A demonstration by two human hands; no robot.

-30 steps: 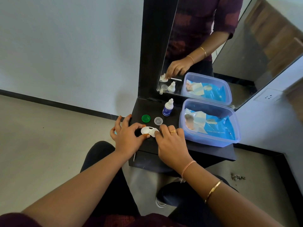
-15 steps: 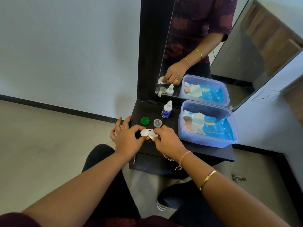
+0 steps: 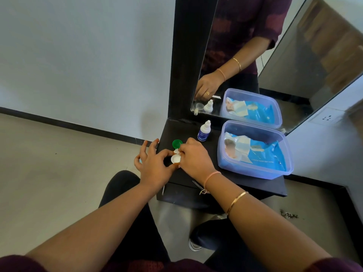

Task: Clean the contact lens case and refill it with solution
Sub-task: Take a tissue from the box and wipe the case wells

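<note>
Pale wall point(image 3: 78, 55) is met by beige floor point(image 3: 49, 173) w/ dark skirting point(image 3: 68, 125) btwn. Black dresser shelf point(image 3: 255, 185) is backed by a mirror point(image 3: 294, 75); a socket plate point(image 3: 327, 117) is set on rt wall point(image 3: 334, 154).

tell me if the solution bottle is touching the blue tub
Apart. The head view shows dark shelf between the solution bottle and the blue tub.

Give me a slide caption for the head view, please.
Left hand and right hand hold white lens case beside green cap and solution bottle.
</note>
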